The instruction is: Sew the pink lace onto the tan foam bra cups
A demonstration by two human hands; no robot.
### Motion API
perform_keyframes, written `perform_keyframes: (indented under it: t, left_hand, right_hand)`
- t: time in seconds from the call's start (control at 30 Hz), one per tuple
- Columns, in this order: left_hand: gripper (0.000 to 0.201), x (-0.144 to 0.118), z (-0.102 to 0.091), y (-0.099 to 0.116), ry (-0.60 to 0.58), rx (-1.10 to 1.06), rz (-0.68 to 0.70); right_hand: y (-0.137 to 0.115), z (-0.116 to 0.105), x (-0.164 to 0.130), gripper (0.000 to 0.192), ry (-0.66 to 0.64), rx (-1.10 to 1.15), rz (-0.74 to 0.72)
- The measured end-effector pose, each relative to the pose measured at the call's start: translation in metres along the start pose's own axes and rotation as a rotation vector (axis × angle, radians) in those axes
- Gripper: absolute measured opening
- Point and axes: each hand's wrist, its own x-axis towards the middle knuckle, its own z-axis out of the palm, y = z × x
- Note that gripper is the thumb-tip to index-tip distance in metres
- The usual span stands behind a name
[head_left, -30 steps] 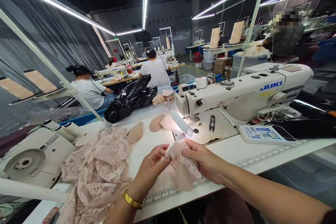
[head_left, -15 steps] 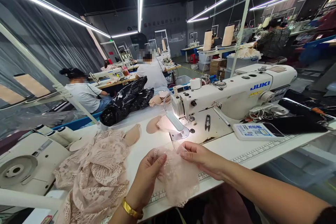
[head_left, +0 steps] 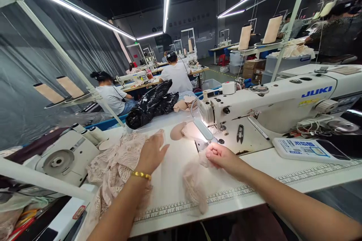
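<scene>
My right hand (head_left: 223, 159) is closed on a sheer beige lace piece (head_left: 195, 188), just in front of the sewing machine's (head_left: 271, 98) lit needle area. The lace trails left over the table edge ruler and is blurred. Fingers stretched forward and thumb apart, my left hand (head_left: 151, 154) reaches over the right side of a heap of beige lace (head_left: 121, 162). A beige cup-shaped pad shows partly past its fingertips; whether they touch it I cannot tell. Another beige pad (head_left: 177, 131) lies left of the machine's lamp (head_left: 203, 129).
Thread snips (head_left: 240, 133), a white pen (head_left: 258, 128) and a phone (head_left: 311, 149) lie right of the needle. A black plastic bag (head_left: 149, 105) sits at the table's back. At left stands another machine (head_left: 66, 158). Co-workers sit beyond.
My left hand has let go of the lace piece and moved left and forward to the heap. My right hand keeps the lace, now closer to the needle. The view has turned left.
</scene>
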Motion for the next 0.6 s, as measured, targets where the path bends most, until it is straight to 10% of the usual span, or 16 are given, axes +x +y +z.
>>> perform_keyframes:
  t: [0.2,0.43,0.6]
  left_hand:
    - [0.024,0.039,0.015,-0.033,0.041,0.124,-0.004]
    - [0.045,0.02,-0.007,-0.013,0.245,-0.05,-0.003]
    - [0.043,-0.024,-0.015,0.031,-0.083,-0.631,0.018]
  right_hand:
    - [0.005,-0.003,0.002,0.02,0.012,-0.001,-0.067]
    - [-0.001,-0.006,0.007,0.023,0.029,0.092,0.003]
    - [-0.001,-0.008,0.007,0.052,-0.013,0.206,-0.01]
